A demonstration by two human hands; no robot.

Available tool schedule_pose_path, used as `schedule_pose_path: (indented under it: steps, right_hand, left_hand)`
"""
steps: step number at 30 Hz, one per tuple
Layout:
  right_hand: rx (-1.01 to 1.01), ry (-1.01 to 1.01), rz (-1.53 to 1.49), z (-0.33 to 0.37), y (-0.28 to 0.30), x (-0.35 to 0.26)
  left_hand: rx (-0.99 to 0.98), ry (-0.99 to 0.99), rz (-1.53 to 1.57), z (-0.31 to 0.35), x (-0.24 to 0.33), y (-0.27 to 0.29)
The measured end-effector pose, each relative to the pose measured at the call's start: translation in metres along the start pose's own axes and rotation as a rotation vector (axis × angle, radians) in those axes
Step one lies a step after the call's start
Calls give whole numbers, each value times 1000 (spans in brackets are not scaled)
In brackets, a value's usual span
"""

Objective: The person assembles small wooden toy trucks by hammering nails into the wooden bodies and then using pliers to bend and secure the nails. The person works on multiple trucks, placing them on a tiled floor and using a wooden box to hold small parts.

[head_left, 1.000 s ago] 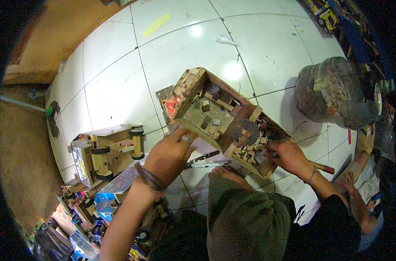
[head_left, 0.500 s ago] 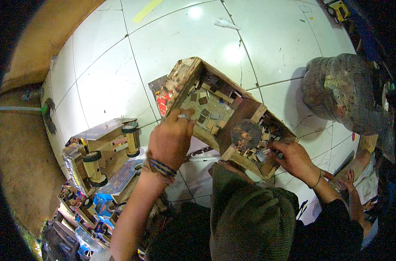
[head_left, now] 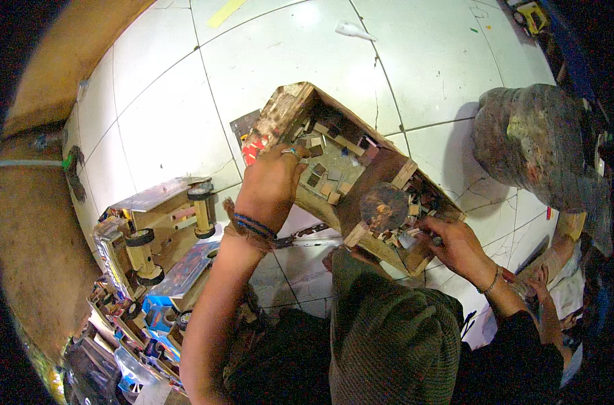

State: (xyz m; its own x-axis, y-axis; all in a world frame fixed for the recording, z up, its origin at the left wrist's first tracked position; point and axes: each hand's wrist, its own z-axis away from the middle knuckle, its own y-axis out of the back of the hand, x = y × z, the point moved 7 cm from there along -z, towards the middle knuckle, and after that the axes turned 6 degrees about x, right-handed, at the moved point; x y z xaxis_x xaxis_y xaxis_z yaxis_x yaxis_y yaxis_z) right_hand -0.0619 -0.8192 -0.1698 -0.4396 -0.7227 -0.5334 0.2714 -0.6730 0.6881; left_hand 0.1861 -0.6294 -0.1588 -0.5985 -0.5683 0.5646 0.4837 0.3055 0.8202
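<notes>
Curling the right hand (head_left: pixel 459 251) at the right end of the wooden box (head_left: pixel 319 210), showing too little for telling whether pinching anything. Clasping the box's left wall with the left hand (head_left: pixel 272 185), near small wood pieces (head_left: pixel 345 188), over the tiled floor (head_left: pixel 165 108), well short of a white nozzle-shaped piece (head_left: pixel 354 30).

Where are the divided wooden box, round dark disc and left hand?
Divided wooden box (head_left: pixel 318 209): head view, near wall.
Round dark disc (head_left: pixel 384 207): head view, upper face.
Left hand (head_left: pixel 270 186): head view, back of hand.
</notes>
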Motion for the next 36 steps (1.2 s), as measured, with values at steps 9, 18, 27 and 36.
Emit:
schedule_pose_path:
  steps: [9,18,27,36]
  right_hand:
    - [6,-31,64,2,-4,1]
    - [-12,-79,42,4,-7,6]
    - [24,-40,97,6,-9,7]
    - [130,66,65,7,-7,4]
  left_hand:
    - [-382,-6,-192,-11,-5,-60]
    - [-333,-180,-413,-20,2,-94]
    - [-490,-195,-283,-17,5,-99]
    - [-678,49,-90,-29,-32,-118]
